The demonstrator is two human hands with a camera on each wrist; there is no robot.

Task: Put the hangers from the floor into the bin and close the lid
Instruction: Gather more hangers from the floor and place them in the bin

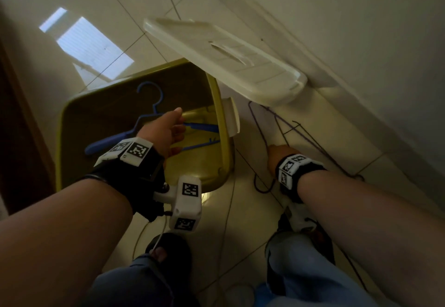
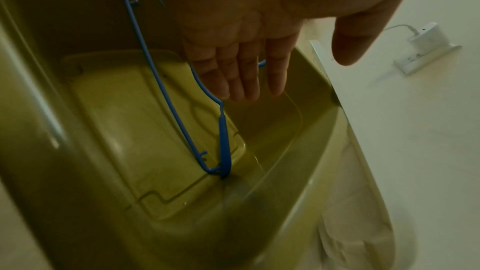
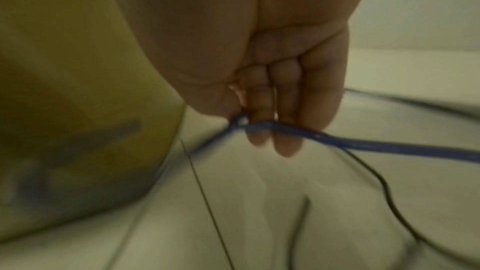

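A yellow bin (image 1: 218, 94) stands open on the tiled floor with a blue plastic hanger (image 1: 108, 141) leaning inside it. My left hand (image 1: 168, 130) hovers over the bin, fingers straight. In the left wrist view the blue hanger (image 2: 224, 141) stands on one end on the bin's floor (image 2: 130, 130), just by my left hand's (image 2: 246, 73) fingertips; contact is unclear. To the right of the bin my right hand (image 1: 279, 155) is down at the floor. It pinches a thin purple-blue wire hanger (image 3: 389, 147) between thumb and curled fingers (image 3: 283, 137). The white lid (image 1: 224, 61) leans against the wall.
More thin wire hangers (image 1: 310, 135) lie tangled on the tiles between the bin and the wall. A white latch flap (image 1: 232, 116) sticks out from the bin's right side. A wall socket with a charger (image 2: 426, 42) is nearby. My sandalled feet (image 1: 168, 251) and thin cables are below.
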